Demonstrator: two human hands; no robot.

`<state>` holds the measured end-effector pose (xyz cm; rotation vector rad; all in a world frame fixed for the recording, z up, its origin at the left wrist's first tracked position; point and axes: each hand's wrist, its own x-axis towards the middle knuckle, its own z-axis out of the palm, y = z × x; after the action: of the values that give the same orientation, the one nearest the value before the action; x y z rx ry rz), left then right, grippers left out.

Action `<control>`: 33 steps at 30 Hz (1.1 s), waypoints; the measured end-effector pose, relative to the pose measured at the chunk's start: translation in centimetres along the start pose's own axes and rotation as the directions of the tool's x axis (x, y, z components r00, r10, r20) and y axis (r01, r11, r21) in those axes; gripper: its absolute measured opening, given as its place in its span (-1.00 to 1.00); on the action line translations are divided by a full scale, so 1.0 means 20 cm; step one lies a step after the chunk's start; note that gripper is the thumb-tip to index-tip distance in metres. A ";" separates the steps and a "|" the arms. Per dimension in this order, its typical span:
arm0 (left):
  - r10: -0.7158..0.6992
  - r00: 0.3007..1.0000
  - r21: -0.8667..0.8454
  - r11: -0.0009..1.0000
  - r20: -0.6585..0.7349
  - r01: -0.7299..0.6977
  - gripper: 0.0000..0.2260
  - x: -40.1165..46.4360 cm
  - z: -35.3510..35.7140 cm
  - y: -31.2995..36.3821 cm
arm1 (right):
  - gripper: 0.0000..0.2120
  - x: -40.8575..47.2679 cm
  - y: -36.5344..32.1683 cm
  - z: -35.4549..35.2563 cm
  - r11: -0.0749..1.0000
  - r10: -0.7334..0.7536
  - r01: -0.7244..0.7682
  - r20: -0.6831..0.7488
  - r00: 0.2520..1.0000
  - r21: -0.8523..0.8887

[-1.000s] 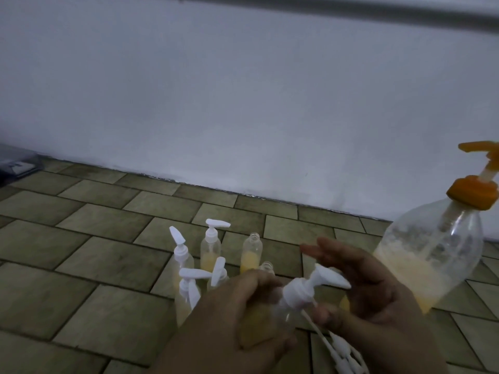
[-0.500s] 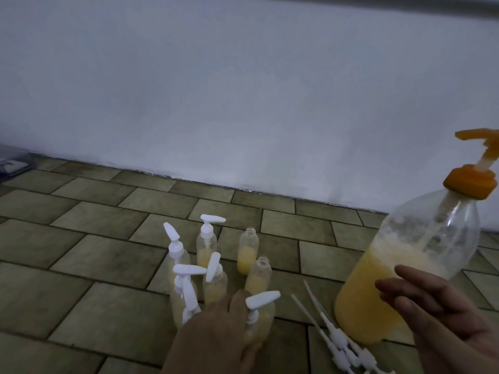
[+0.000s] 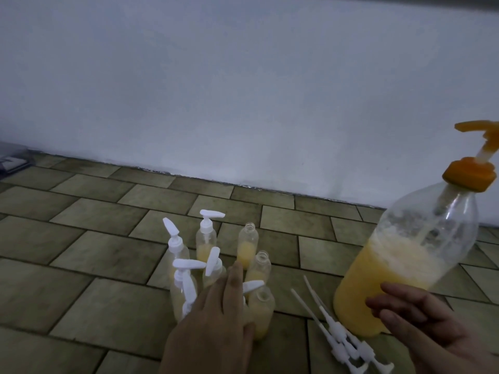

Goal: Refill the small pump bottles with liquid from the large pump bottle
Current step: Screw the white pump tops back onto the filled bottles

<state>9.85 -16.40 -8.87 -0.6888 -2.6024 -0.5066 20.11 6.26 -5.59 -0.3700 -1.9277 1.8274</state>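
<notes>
A cluster of small clear bottles with pale yellow liquid stands on the tiled floor. Several carry white pump tops (image 3: 206, 238), and three are uncapped (image 3: 247, 244). My left hand (image 3: 213, 325) lies over the near side of the cluster with its fingers straight. A white pump head (image 3: 252, 284) sticks out from behind it. The large clear bottle (image 3: 405, 265) with an orange pump (image 3: 471, 176) stands at the right, about half full of yellow-orange liquid. My right hand (image 3: 421, 322) is in front of its lower part, fingers extended. I cannot tell whether it touches the bottle.
Several loose white pump tops with long tubes (image 3: 345, 344) lie on the floor between the cluster and the large bottle. A white wall (image 3: 243, 90) runs behind. A grey object (image 3: 10, 160) sits at the far left edge.
Both hands held one small bottle and its pump a second ago. My left hand lowered it into the cluster and straightened its fingers. My right hand moved to the large bottle.
</notes>
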 end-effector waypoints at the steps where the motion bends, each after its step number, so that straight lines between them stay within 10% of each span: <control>1: 0.106 0.989 0.003 0.994 -0.099 -0.106 -0.19 -0.01 0.00 0.00 | -0.32 0.01 0.00 0.00 0.999 0.012 -0.012 0.005 1.000 -0.038; 5: 0.240 0.943 -0.170 0.944 -0.232 -0.282 -0.52 0.02 -0.06 0.05 | -0.51 0.01 0.06 0.01 0.989 0.085 -0.081 0.030 0.996 -0.126; 12: 0.264 0.953 -0.342 0.918 0.147 -0.201 -0.70 -0.10 -0.05 0.10 | -0.76 -0.02 0.25 -0.01 0.734 0.079 -0.060 -0.002 0.997 -0.677; 17: 0.101 0.952 -0.493 0.868 0.290 0.058 -0.24 -0.19 0.00 0.13 | -0.61 -0.05 0.41 -0.01 0.347 -0.072 0.140 0.123 0.990 -0.927; 19: -0.023 0.899 -0.448 0.861 0.437 0.240 -0.08 -0.24 0.02 0.15 | -0.72 -0.08 0.46 0.03 0.325 -0.154 0.175 0.130 0.979 -0.930; 33: -0.065 0.891 -0.478 0.825 0.450 0.302 -0.08 -0.30 0.17 0.29 | -0.73 -0.15 0.53 0.12 0.191 -0.072 0.072 0.059 0.996 -0.979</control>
<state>16.72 -12.43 -13.21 -0.7784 -2.9619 -1.3273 20.31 3.63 -16.57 -0.6294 -2.8239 0.1684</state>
